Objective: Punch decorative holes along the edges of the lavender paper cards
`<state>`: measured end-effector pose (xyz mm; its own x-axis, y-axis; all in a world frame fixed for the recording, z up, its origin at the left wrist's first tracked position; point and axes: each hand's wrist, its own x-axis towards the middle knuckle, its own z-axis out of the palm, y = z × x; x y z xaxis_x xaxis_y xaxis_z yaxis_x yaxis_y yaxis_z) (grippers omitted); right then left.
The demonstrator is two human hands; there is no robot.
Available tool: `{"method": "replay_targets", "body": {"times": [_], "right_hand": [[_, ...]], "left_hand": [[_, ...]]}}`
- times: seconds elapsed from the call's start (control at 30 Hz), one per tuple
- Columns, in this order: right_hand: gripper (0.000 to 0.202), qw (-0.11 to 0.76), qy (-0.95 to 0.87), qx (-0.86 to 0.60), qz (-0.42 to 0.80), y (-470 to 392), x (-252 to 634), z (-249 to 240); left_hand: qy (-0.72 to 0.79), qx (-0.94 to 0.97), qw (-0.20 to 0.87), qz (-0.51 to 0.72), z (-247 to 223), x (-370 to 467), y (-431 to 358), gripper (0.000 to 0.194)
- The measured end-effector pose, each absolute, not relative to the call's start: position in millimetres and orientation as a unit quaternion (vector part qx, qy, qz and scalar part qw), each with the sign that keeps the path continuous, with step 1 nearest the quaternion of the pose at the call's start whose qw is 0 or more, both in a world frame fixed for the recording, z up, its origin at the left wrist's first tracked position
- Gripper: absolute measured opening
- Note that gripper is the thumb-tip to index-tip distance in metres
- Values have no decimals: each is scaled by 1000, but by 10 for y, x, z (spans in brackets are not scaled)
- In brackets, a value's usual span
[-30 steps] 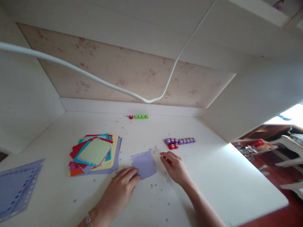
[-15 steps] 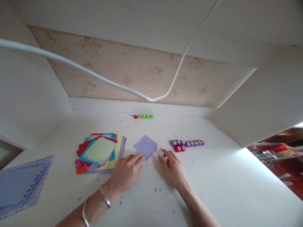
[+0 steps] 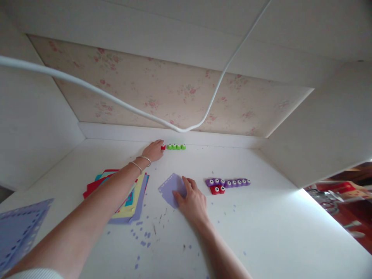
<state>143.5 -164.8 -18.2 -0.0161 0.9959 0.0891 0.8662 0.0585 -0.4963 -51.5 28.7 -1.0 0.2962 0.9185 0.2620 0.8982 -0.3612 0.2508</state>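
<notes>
At the back of the desk, my left hand [image 3: 154,150] has its fingers around a small red craft punch [image 3: 163,147], thumb in front and fingers behind. Beside that punch stands a row of several green craft punches [image 3: 176,147]. My right hand [image 3: 193,199] rests on the right side of a purple paper square [image 3: 170,190], thumb and forefinger apart. Small holes run along the square's upper left edge. To the right of this hand lie several purple craft punches [image 3: 232,183] in a row, with two red craft punches [image 3: 217,190] in front.
A stack of coloured paper [image 3: 139,197] lies partly under my left forearm. Larger punched purple sheets [image 3: 23,228] lie at the far left. Purple paper bits [image 3: 142,234] are scattered over the white desk [image 3: 276,224]. A white cable [image 3: 130,108] hangs across in front.
My left hand has left the purple paper and reached to the red punch at the back. My right hand has moved left onto the paper's right side.
</notes>
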Motion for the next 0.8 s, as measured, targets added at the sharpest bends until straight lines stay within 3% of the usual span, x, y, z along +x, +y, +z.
{"method": "replay_targets", "body": {"times": [0.33, 0.4, 0.5, 0.67, 0.8], "right_hand": [[59, 246, -659, -682, 202, -1591, 1545, -223], [46, 254, -654, -681, 209, -1582, 1578, -245], [26, 288, -651, -661, 237, -1576, 1648, -284], [24, 380, -596, -620, 341, -1612, 1737, -375], [26, 433, -552, -590, 400, -1670, 1726, -442]], "left_hand": [[562, 805, 75, 174, 35, -588, 90, 29], [552, 808, 82, 192, 132, -661, -143, 19], [530, 813, 109, 215, 213, -757, -649, 22], [478, 811, 198, 273, 52, -863, -1630, 21], [492, 799, 182, 293, -151, -864, -2146, 20]]}}
